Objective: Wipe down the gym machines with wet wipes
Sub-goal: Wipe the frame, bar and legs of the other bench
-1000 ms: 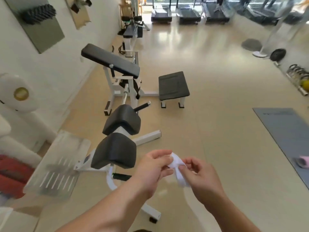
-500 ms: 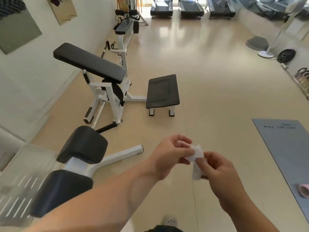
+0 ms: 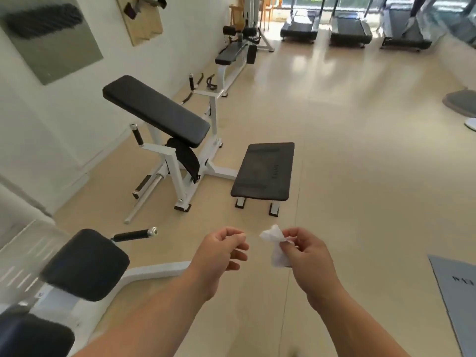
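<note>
Though near bench (image 3: 262, 171), wipe (image 3: 275, 247) over open floor (image 3: 360, 176)

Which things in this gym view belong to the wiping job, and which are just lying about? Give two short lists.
Job: crumpled white wet wipe, pinched in the right hand; white-framed machine with a long black pad; near machine with black roller pads; black treadmills.
Lying about: grey floor mat; wooden wall board; grey round floor pad.

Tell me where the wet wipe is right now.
In the head view the wet wipe sits low, just right of centre, pinched in the right hand, a gap apart from the left hand and nearer than the black flat bench.
</note>
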A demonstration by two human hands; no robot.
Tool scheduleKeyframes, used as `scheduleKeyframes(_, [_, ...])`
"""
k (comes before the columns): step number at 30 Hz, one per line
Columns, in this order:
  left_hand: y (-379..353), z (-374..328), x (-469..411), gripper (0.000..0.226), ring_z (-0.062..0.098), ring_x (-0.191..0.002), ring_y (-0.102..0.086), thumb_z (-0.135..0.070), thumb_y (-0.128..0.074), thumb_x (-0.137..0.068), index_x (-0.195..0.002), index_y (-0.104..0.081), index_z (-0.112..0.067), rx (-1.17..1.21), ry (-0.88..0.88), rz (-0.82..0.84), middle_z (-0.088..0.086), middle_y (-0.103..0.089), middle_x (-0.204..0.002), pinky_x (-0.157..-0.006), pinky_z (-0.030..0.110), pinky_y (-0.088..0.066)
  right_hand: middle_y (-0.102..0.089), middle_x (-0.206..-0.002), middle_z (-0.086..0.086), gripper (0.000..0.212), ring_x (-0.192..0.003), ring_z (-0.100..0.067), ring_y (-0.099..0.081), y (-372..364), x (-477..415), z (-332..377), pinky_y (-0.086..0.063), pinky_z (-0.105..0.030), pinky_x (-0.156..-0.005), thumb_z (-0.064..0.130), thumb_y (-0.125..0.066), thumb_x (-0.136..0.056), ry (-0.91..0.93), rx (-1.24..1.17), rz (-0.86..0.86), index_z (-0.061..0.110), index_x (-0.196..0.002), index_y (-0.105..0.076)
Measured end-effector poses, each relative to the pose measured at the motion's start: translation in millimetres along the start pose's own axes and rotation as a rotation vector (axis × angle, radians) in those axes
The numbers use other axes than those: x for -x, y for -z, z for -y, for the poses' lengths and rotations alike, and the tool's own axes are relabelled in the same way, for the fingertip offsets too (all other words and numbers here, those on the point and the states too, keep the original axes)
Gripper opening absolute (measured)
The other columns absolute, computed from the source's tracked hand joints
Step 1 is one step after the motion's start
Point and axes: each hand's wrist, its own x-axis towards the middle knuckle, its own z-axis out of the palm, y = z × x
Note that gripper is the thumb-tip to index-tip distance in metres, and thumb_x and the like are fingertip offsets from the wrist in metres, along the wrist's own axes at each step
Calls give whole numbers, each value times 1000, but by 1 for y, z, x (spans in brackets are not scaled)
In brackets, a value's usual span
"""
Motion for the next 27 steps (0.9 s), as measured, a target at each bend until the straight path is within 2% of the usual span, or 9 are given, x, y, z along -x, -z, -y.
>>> scheduleKeyframes(3, [-18,-13,-41,11,20,-71,-64,-22,-65,-96,-100,-67,-12,86,14,-169,8,-70,-85,-62,34,-46,-66,-73,5,34,-71,-16,-60,18,-70,12,-49,-34,-67,8,-62,-97,15,46,116,34,-78,-74])
scheduleKeyframes(6, [-31,-34,-70,13,19,-70,-63,-24,-66,-95,-98,-67,-12,121,10,-289,6,-69,-85,-63,33,-45,-68,-77,0,31,-76,-25,-64,26,-133,29,-52,-39,-69,10,-63,-96,21,91,196,34,-80,-74])
scheduleKeyframes(11, [-21,-81,-129,15,18,-71,-63,-25,-66,-95,-101,-68,-11,178,-31,-439,4,-69,-87,-65,34,-45,-70,-79,5,23,-78,-17,-63,-2,-231,78,-54,-37,-71,10,-62,-98,62,115,347,28,-89,-74])
scheduleKeyframes(13, [-9,-93,-161,16,19,-70,-62,-25,-66,-95,-102,-68,-11,209,-26,-490,4,-68,-87,-64,34,-46,-70,-77,7,21,-79,-17,-63,-21,-270,90,-56,-40,-73,10,-62,-98,84,140,391,27,-92,-73])
scheduleKeyframes(15, [8,-100,-201,17,19,-71,-63,-27,-66,-95,-101,-68,-11,216,-6,-513,5,-69,-88,-64,34,-47,-70,-80,4,20,-80,-18,-63,-45,-310,94,-57,-41,-74,11,-63,-98,78,165,422,27,-91,-73])
scheduleKeyframes(19, [49,-131,-298,20,18,-71,-63,-30,-66,-95,-100,-67,-11,205,55,-503,6,-68,-90,-62,32,-46,-70,-83,2,18,-82,-19,-64,-106,-394,114,-55,-34,-71,14,-64,-98,64,221,444,29,-92,-72])
scheduleKeyframes(24, [97,-204,-390,22,17,-75,-62,-34,-62,-97,-102,-66,-13,132,69,-471,4,-66,-92,-64,30,-47,-71,-89,0,11,-86,-22,-67,-183,-476,162,-61,-41,-80,19,-67,-97,5,249,477,29,-95,-72])
scheduleKeyframes(27, [120,-248,-433,20,17,-77,-63,-36,-61,-97,-99,-66,-16,133,48,-495,3,-66,-92,-66,30,-48,-71,-88,-4,7,-87,-26,-67,-220,-524,190,-60,-39,-80,20,-68,-96,2,250,514,25,-95,-73])
